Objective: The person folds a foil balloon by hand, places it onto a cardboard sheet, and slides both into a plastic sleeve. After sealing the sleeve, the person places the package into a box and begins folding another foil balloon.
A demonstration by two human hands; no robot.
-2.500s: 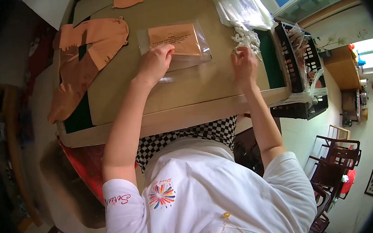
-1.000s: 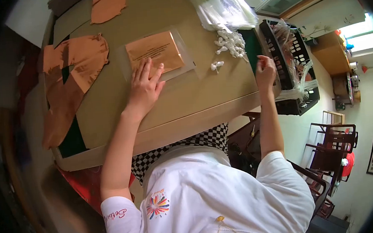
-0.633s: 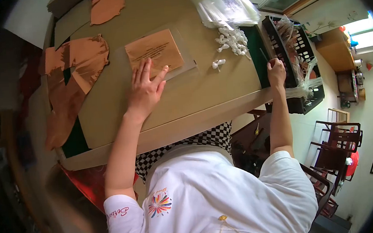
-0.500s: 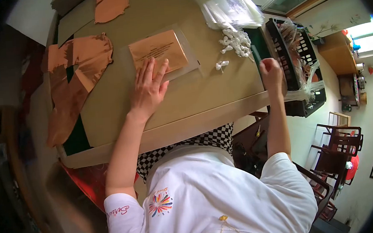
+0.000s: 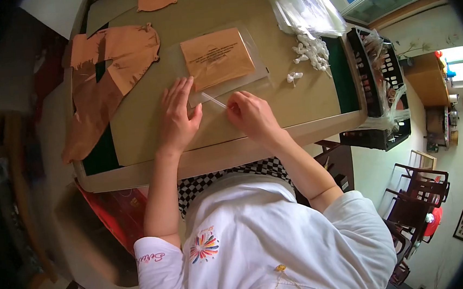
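Note:
A flat clear plastic bag [image 5: 260,69] lies on the table with a folded rose-gold foil piece [image 5: 216,58] inside, small dark print showing on its face. My left hand [image 5: 179,118] rests at the bag's lower left corner, fingers stretched out, holding nothing. My right hand [image 5: 255,115] is closed on one end of a thin, whitish straw [image 5: 213,99]. The straw's free end points up and left, over the bag's lower edge. What my right fingertips look like around the straw is partly hidden by the hand.
Flattened rose-gold foil balloons [image 5: 121,50] spread over the left side. Small white pieces with strings [image 5: 311,54] and a stack of clear bags [image 5: 308,11] lie at the right. Beyond the table edge stands a black plastic crate [image 5: 366,74] with plastic-wrapped items.
My right hand has come from the table's right edge to the bag, bringing the straw. My left hand has slid off the foil piece to the bag's lower left corner.

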